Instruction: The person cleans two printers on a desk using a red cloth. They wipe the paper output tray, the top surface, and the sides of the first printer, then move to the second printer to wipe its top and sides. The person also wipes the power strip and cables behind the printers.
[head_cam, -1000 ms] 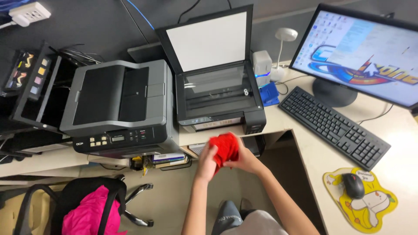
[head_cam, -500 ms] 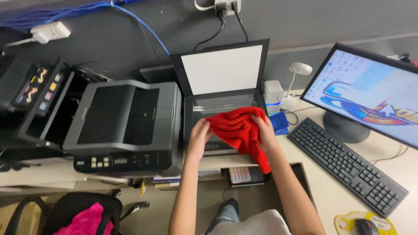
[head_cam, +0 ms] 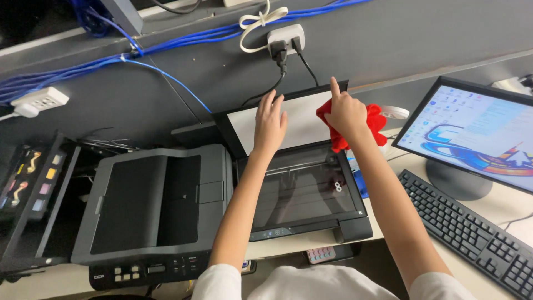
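At twelve o'clock on the desk [head_cam: 502, 219], both hands now reach the raised scanner lid [head_cam: 277, 119], up from the glass half a second ago. The right hand [head_cam: 347, 114] clenches the red cloth [head_cam: 373, 123]; wiping seemingly moves to the lid's white underside. The left hand [head_cam: 270, 123] rests flat, empty. At nine o'clock, coloured ink labels [head_cam: 49, 173] line a black panel.
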